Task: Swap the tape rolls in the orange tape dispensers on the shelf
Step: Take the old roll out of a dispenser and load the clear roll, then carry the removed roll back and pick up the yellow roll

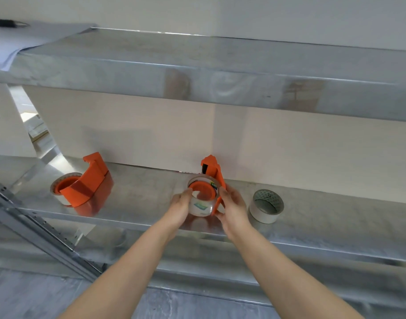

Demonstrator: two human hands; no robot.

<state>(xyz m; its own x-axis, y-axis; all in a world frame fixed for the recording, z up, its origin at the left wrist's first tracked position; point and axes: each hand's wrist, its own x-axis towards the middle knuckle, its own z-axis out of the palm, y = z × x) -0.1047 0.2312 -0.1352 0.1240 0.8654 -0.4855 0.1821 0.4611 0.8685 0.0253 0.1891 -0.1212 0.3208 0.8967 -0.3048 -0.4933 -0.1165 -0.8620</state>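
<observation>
At mid-shelf on the galvanised metal shelf (pixel 133 187), the left hand (pixel 180 207) grips the clear glossy tape roll (pixel 201 204) while the right hand (pixel 232 207) clamps its orange plastic dispenser (pixel 211 168). The roll appears light, rigid and slick; hold it by its outer rim. A second loaded orange dispenser (pixel 84 183) stands far left, a loose white tape roll (pixel 266 206) near right.

Left orange tape dispenser (pixel 85 184) lies on its side on the metal shelf (pixel 140 194), a pale tape roll (pixel 59 180) seated on its hub. Right orange tape dispenser (pixel 212 178) stands near the back wall with a clear tape roll (pixel 201 204) over its hub. A white tape roll (pixel 266 207) lies flat, apart, to its right.
</observation>
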